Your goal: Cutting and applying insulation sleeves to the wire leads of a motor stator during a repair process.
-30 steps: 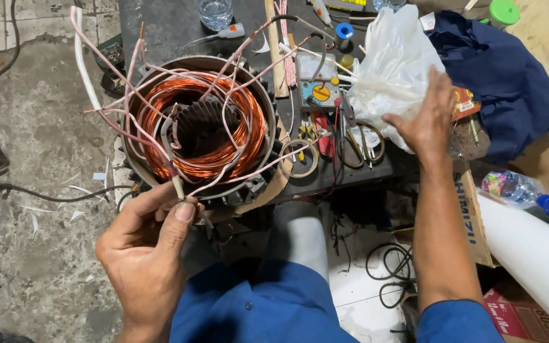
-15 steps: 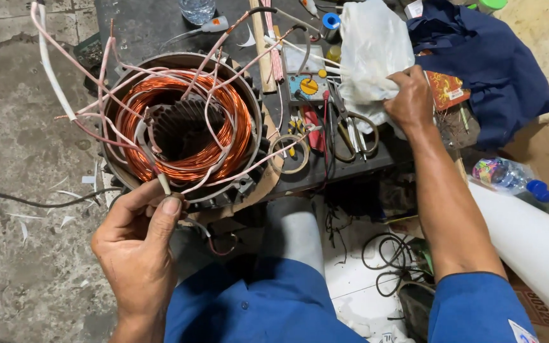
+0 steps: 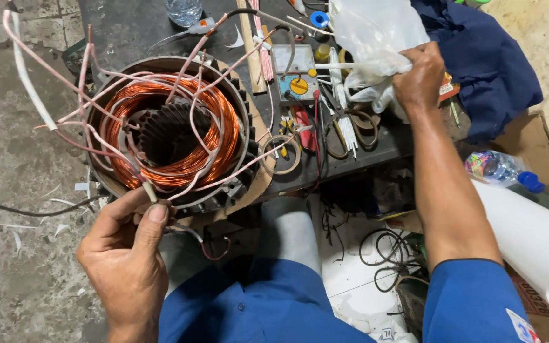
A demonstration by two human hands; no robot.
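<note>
We look down on a dark table (image 3: 135, 32) standing over a stained concrete floor (image 3: 14, 165), with a motor stator (image 3: 166, 133) wound in copper wire on its left part. Our left hand (image 3: 125, 254) is at the stator's near rim, thumb and forefinger pressed together on a pale sleeved lead wire (image 3: 149, 190). Our right hand (image 3: 419, 75), farther right, is closed in a fist round a crumpled clear plastic bag (image 3: 373, 38) above the table's tools. A small multimeter (image 3: 295, 77) and a tape roll (image 3: 283, 154) lie between the hands; a blue cloth (image 3: 490, 70) lies at the far right
</note>
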